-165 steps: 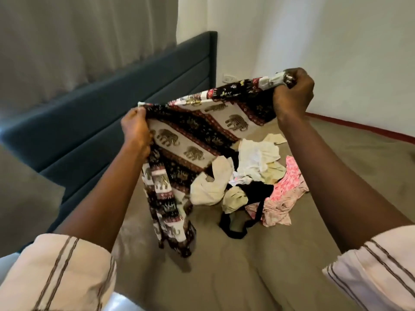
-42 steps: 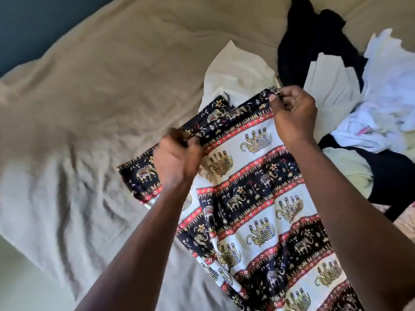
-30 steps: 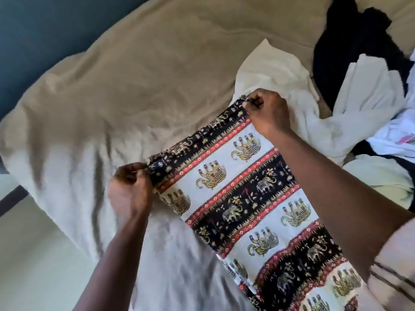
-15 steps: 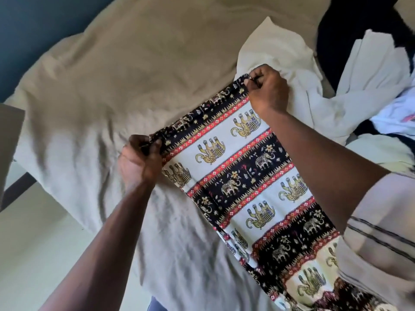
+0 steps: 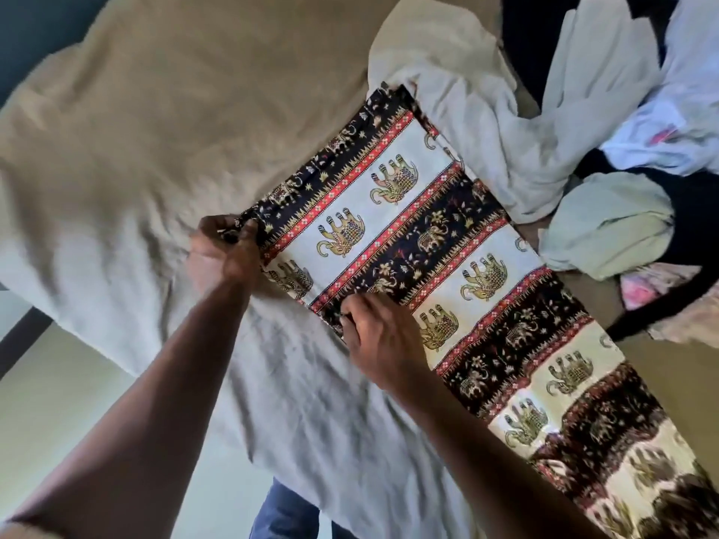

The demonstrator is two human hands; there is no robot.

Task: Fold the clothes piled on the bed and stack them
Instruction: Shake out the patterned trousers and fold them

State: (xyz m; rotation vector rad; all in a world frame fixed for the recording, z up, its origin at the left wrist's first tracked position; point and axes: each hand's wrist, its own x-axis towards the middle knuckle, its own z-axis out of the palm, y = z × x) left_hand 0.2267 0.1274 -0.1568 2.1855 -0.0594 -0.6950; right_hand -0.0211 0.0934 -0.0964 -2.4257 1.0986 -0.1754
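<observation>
The elephant-print cloth (image 5: pixel 408 212) lies flat on the bed (image 5: pixel 155 110), its length running from upper centre to lower right. The left hand (image 5: pixel 223 247) pinches its left corner; the right hand (image 5: pixel 377 340) grips the near edge, lower down.

I have free bed (image 5: pixel 148 122) to the left of the patterned cloth (image 5: pixel 447 235) and beyond its far end: bare wrinkled sheet right out to the edge, then floor (image 5: pixel 54 414). On the right, a heap of loose clothes (image 5: pixel 486 122) touches the cloth's long edge. A black strap (image 5: pixel 661 313) lies just beside it, blocking that side.
</observation>
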